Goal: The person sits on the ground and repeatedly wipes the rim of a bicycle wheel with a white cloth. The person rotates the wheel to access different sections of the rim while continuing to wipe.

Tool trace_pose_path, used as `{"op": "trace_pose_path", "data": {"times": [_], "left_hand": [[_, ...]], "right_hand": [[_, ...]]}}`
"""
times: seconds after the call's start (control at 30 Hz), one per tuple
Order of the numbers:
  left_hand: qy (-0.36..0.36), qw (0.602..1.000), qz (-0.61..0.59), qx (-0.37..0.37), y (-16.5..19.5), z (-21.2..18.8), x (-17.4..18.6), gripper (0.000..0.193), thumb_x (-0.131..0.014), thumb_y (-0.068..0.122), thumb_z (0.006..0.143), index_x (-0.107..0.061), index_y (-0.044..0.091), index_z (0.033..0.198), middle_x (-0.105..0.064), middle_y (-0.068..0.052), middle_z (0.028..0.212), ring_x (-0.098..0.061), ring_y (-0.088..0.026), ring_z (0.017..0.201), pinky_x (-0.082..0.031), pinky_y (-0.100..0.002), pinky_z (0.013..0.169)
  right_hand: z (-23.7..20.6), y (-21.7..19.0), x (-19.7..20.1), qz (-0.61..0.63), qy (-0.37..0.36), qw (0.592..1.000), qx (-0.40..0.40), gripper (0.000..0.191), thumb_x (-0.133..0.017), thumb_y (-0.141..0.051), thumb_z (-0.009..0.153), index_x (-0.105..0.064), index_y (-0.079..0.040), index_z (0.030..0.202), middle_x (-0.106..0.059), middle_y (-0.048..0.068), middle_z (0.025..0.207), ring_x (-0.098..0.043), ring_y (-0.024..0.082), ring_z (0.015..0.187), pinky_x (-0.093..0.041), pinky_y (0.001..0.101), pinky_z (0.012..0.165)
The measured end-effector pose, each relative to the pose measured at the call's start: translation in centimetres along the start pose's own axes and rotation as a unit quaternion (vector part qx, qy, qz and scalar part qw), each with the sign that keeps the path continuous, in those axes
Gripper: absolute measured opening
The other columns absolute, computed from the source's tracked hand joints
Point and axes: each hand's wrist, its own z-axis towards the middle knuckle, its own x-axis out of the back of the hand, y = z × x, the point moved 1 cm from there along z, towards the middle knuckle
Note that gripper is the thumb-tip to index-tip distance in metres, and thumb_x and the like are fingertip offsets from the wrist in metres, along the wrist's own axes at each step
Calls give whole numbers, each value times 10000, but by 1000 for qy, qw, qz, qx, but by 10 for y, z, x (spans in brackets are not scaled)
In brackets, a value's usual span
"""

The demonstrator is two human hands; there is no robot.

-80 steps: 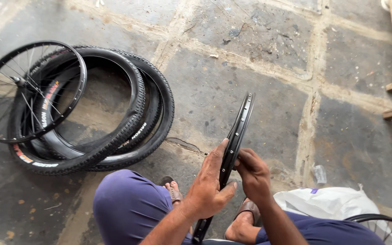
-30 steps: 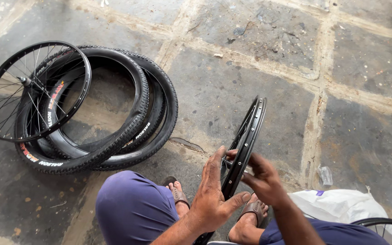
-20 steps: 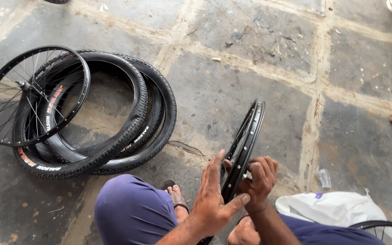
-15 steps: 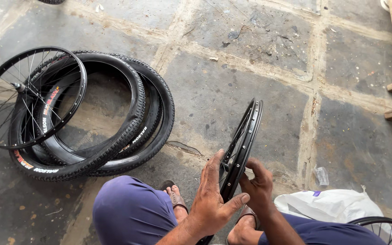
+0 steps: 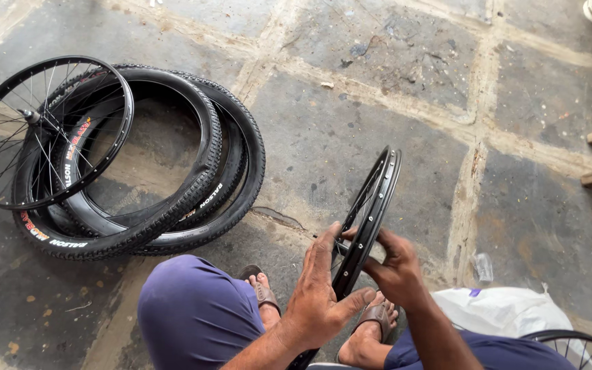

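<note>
— Held what?
— Black bicycle wheel rim (image 5: 371,212), upright between both hands, above the sandalled feet.
— Left hand (image 5: 323,291)?
— Spread wide, flat against the rim's side.
— Right hand (image 5: 397,264)?
— Curled round the rim's edge.
— Elsewhere?
— Stacked tyres (image 5: 172,171) and spoked wheel (image 5: 45,133), well left of the hands.

Black bicycle wheel rim (image 5: 371,212), spoked, stood upright on edge and seen nearly edge-on, near centre of scene, between the seated person's knees. Top leans far and slightly right; lower end runs down out of sight behind the left hand (image 5: 323,294). Left hand lies open, flat against the rim's left side; right hand (image 5: 395,264) grips the rim's right side at mid-height, fingers curled round it.
</note>
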Motion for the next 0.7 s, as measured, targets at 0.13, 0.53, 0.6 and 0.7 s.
{"op": "trace_pose_path", "data": {"times": [0.13, 0.53, 0.6, 0.7], "left_hand": [[-3, 1000, -1, 22, 2, 1, -1, 1045, -745, 472, 872, -194, -18, 1612, -411, -277, 1543, -475, -383, 1407, -358, -491, 1196], [-84, 995, -38, -36, -25, -46, 7, 846, -711, 187, 875, -298, -8, 1587, -487, -299, 1502, -484, -436, 1422, -380, -507, 1186], [-115, 987, -60, 100, -23, -39, 6, 813, -666, 219, 831, -339, 37, 1553, -667, -224, 1261, -698, -354, 1138, -524, -455, 1034], [-82, 996, 6, 30, -9, -9, 12, 846, -674, 148, 823, -310, 5, 1572, -594, -238, 1330, -597, -378, 1259, -448, -477, 1082]], "right_hand": [[-3, 0, -20, -300, 220, 913, 169, 309, -875, -139, 686, -678, -87, 918, -741, 51, 990, -650, 160, 1023, -471, 335, 965], [3, 47, -14, 465, 31, 885, 5, 212, -534, -102, 1078, -642, 42, 1191, -717, 230, 1174, -707, 292, 1016, -574, 415, 906], [6, 50, -14, 496, 49, 867, 9, 196, -553, -99, 1074, -648, 39, 1175, -710, 243, 1174, -713, 309, 1031, -573, 423, 873], [-3, 49, -12, 352, 216, 904, 111, 161, -591, -11, 1048, -651, 43, 1187, -678, 199, 1242, -680, 258, 1143, -552, 394, 1065]]}}
